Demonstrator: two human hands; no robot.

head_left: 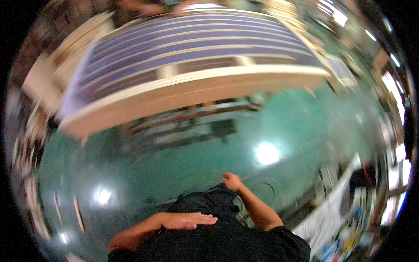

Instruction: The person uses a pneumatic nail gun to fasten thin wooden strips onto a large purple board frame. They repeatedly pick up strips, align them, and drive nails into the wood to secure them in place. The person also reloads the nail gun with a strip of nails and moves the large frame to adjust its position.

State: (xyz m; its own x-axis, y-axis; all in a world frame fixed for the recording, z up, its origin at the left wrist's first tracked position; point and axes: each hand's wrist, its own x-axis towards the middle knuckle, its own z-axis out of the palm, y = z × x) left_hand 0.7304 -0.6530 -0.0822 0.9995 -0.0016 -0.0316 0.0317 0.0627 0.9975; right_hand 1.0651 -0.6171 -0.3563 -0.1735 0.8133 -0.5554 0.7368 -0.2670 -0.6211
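Observation:
My left hand (187, 221) lies flat across the front of my black shirt (205, 242), its fingers stretched out and empty. Forward of my body, to the right, my right hand (232, 180) is closed; whether anything is in it is hidden by blur. Beyond both hands, and touched by neither, is a wide wooden frame (192, 89) raised above the floor. Pale slats (196, 39) cross it, with dark purple-blue strips between them.
Green floor (209, 157) lies between me and the frame. Under the frame stands a dark support (174, 122). Boards (43, 83) lean at the left. On the right are a white sheet (323, 218) and cluttered tools (349, 244). Another person's hand (179, 9) shows blurred at the far edge.

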